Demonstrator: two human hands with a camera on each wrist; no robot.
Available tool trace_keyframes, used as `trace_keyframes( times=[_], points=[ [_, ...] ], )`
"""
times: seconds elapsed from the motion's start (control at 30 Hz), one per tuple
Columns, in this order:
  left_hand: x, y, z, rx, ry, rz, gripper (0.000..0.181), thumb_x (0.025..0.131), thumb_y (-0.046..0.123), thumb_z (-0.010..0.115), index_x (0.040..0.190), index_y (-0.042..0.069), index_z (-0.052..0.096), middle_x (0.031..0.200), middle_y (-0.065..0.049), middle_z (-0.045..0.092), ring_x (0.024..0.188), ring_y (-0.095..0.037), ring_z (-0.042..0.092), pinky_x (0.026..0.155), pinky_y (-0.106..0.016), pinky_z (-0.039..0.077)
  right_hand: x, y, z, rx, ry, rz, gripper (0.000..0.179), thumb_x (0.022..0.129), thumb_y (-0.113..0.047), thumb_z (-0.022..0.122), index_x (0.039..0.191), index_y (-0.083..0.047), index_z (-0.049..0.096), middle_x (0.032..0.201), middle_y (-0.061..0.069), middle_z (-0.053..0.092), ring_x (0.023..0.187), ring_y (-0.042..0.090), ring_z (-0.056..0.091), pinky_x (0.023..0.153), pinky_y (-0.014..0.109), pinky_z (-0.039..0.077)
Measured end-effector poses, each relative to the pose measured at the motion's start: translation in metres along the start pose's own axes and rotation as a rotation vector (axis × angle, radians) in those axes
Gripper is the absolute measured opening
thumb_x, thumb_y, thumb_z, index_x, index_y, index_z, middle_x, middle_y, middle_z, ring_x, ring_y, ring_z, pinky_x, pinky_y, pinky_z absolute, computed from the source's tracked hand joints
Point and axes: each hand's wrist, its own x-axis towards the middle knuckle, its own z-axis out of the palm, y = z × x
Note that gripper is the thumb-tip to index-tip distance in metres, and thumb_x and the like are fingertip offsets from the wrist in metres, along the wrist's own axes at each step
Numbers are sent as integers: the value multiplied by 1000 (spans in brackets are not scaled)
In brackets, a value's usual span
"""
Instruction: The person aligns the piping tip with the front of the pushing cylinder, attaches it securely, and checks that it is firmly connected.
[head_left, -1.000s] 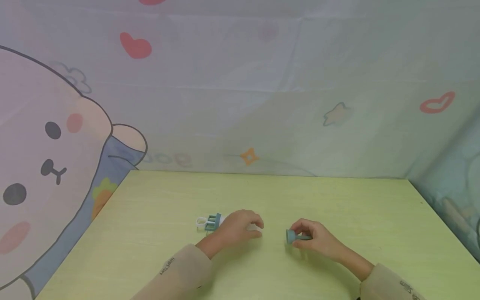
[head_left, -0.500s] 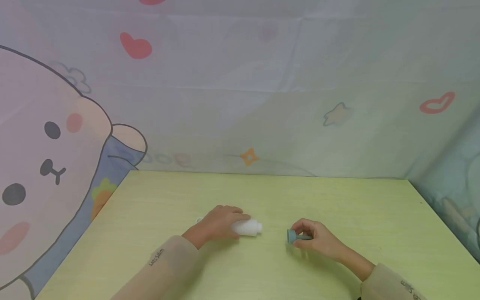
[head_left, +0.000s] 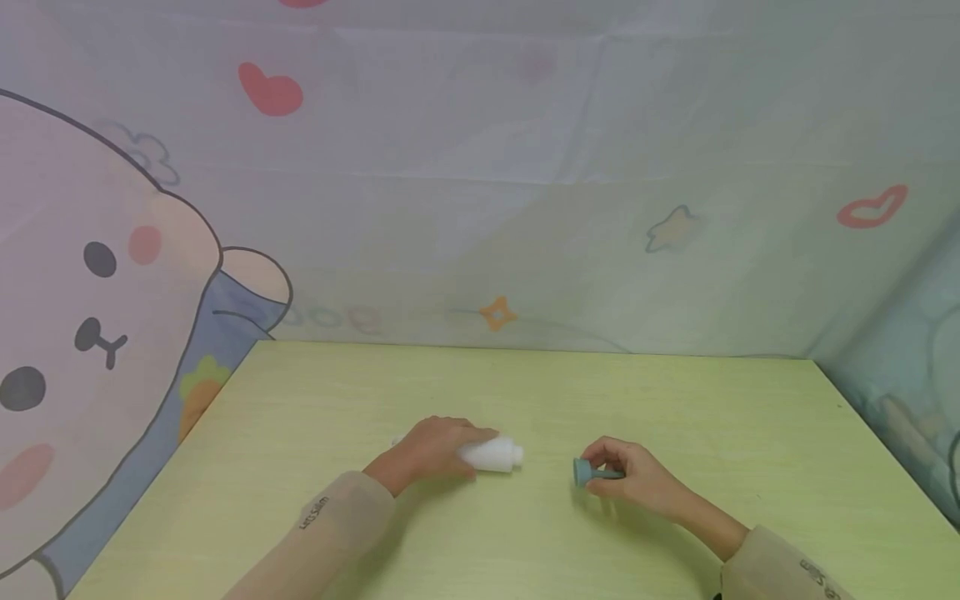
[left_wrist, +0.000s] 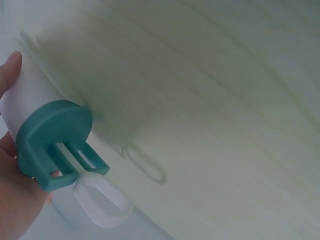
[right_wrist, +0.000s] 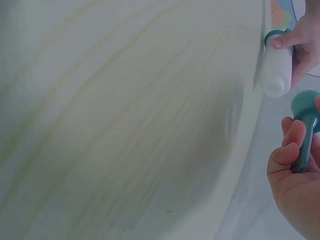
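My left hand point(head_left: 431, 450) grips a white tube point(head_left: 491, 455) from above, fingers and thumb round its sides. The tube lies level at the middle of the table, its narrow tip pointing right. In the left wrist view its back end shows a teal slotted flange point(left_wrist: 57, 135) and a white pull ring point(left_wrist: 104, 202). My right hand point(head_left: 637, 479) pinches the thin stem of a teal funnel-shaped piece point(head_left: 582, 472) with fingers and thumb. Its wide cup faces left, toward the tube's tip, with a gap between them. In the right wrist view the teal stem point(right_wrist: 304, 150) runs between the fingers.
Both hands work over a light yellow-green table point(head_left: 712, 408). A printed cloth point(head_left: 450, 208) hangs behind its far edge, with a bear figure point(head_left: 97, 333) at the left.
My left hand has moved left along the white tube, covering its teal end and baring its tip, and now grips it. The right hand has stayed put with the teal piece.
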Motion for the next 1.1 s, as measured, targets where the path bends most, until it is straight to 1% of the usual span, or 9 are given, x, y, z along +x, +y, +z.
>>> trace_keyframes(
  times=[0.07,0.2,0.37,0.6,0.7,0.9,1.1],
  points=[
    [0,1,-2,-26,1,0,58,70,31,73,124,22,52,109,-1,62,96,-17,58,78,-32,45,1,-1,-1,-2,-2,-3,28,81,-10,62,103,5,54,92,13,59,72,6,55,62,20,46],
    [0,6,-8,-64,9,19,57,70,31,72,123,22,53,107,0,63,93,-15,58,75,-30,45,3,-2,-2,-31,5,-24,27,80,-10,62,102,4,54,90,12,59,71,4,54,62,20,45],
    [1,17,-15,-97,-4,38,55,72,32,71,123,23,54,107,0,63,93,-15,58,74,-29,45,6,-1,1,-76,17,-44,27,80,-12,63,102,2,55,92,13,59,70,3,53,61,20,46],
    [1,30,-19,-76,-34,56,54,72,35,70,123,26,53,107,2,64,92,-13,58,73,-25,44,13,-3,6,-95,20,-56,27,80,-12,63,103,0,55,91,14,59,69,3,54,60,21,46],
    [2,34,-20,-75,-29,69,55,72,36,70,123,25,54,106,3,64,91,-12,59,72,-24,44,15,-4,8,-93,15,-63,27,80,-12,63,103,0,55,92,15,59,68,3,54,61,21,47],
    [1,39,-21,-65,-17,98,55,71,37,70,122,24,54,106,3,64,90,-11,59,70,-23,44,17,-7,13,-82,-7,-60,27,80,-13,63,102,0,55,94,16,59,69,4,55,63,21,48],
    [0,40,-20,-84,-17,109,55,71,37,70,122,24,54,106,2,64,88,-11,59,68,-22,43,16,-8,15,-79,-13,-65,27,80,-13,64,102,1,55,94,16,59,71,4,56,65,21,48]
  ],
)
